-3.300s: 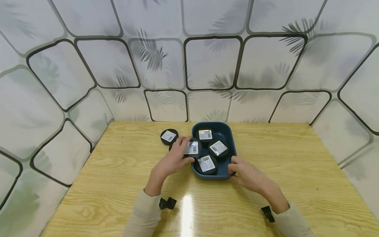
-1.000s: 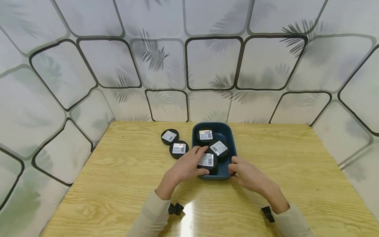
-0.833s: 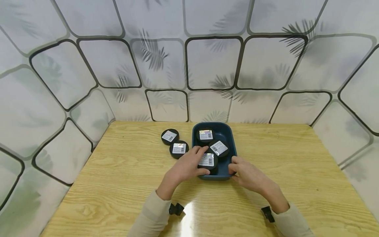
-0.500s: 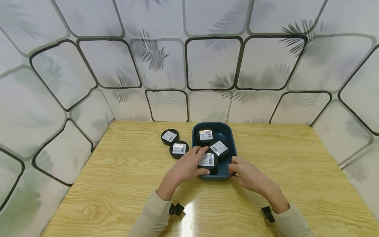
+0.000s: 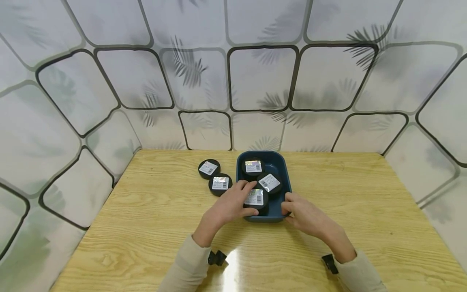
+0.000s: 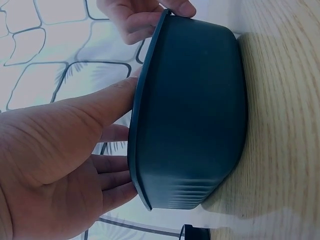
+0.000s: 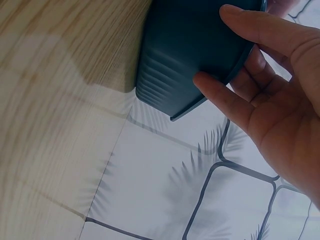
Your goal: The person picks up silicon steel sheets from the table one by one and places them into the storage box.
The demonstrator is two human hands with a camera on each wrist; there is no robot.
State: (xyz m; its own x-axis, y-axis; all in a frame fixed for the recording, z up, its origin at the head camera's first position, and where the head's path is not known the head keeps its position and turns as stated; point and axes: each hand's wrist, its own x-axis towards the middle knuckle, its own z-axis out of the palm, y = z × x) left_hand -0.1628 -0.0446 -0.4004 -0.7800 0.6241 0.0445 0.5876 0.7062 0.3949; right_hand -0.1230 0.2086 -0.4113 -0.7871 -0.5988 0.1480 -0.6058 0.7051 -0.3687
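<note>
In the head view, my left hand reaches over the left wall of a dark blue plastic bin. Its fingers and thumb hold a flat round black container with a white barcode label, at the front of the bin. Another edge shows just beneath it, as if it lies on a second one. My right hand grips the bin's front right rim; the right wrist view shows its fingers on both sides of that wall. Two similar black containers lie in the bin, one at the back and one mid-right.
Two more labelled black containers, a farther one and a nearer one, lie left of the bin on the wooden table. A patterned cloth wall surrounds the table's back and sides.
Since the oldest frame, my left hand has carried a black container from the bin's left rim inward and toward the front, over the one there. The last second shows almost no movement; the right hand stays put.
</note>
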